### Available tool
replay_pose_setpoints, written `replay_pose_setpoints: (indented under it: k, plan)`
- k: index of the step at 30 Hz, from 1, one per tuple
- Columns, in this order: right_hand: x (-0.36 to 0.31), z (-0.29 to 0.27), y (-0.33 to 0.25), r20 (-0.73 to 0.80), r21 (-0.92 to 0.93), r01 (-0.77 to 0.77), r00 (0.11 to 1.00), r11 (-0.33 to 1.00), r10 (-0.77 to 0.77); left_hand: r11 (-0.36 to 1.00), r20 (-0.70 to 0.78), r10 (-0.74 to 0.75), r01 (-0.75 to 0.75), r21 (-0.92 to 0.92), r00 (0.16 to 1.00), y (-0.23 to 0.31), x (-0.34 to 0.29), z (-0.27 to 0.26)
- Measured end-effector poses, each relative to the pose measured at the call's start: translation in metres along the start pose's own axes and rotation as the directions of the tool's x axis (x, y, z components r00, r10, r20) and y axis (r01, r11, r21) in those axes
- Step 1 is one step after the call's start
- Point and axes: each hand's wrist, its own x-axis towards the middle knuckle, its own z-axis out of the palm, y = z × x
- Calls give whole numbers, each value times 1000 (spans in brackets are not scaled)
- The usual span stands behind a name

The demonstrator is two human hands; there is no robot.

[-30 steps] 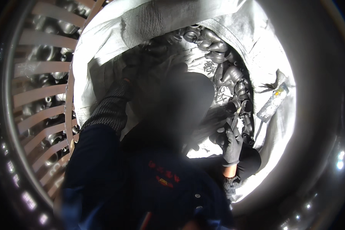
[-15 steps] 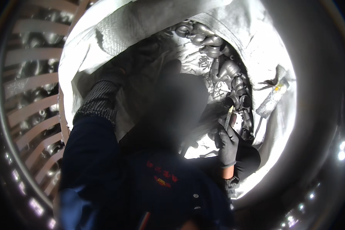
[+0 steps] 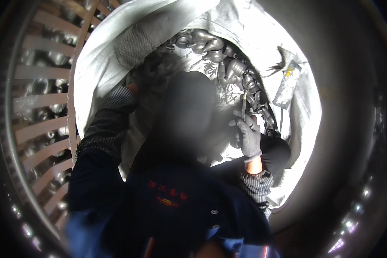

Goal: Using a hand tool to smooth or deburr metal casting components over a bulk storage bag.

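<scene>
My right hand (image 3: 248, 136), in a grey glove, is closed around a slim pen-like stick (image 3: 244, 105). The stick stands almost upright, its pale yellowish tip pointing away from me beside grey metal pipe fittings (image 3: 236, 69). My left hand (image 3: 133, 88) reaches into the shadowed left side of a large white woven sack (image 3: 94, 81); only a bit of skin past the checked cuff shows, and its fingers are hidden. Curved fittings line the sack's far and right inside. A dark, blurred rounded shape (image 3: 189, 107) covers the middle of the view.
On the left stands a crate with rusty brown metal slats (image 3: 43, 101), more metal fittings behind them. A grey tag (image 3: 287, 86) with a yellow mark lies on the sack's right wall. White sheeting (image 3: 208, 64) with dark printing shows inside the sack.
The sack and fittings have shifted left in view. My right hand sits slightly higher and further left, and the stick is more upright. My right wrist shows more.
</scene>
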Motion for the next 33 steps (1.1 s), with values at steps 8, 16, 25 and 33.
replay_pose_setpoints:
  k: [8, 16, 25, 33]
  plan:
    - [9, -13, 22, -163, 184, 221, 968, 958, -192, 903, -58, 75, -93, -419, 995, 185, 64, -29]
    - [15, -17, 13, -288, 245, 394, 902, 886, -322, 830, 54, 275, -209, -518, 960, 299, 36, -30]
    - [10, -31, 6, -446, -167, 439, 765, 883, -465, 686, 198, 239, -21, -728, 951, 305, -9, 12]
    - [-18, -31, -17, -192, 138, 533, 841, 835, -505, 511, 225, 145, 122, -851, 964, 287, 4, -18]
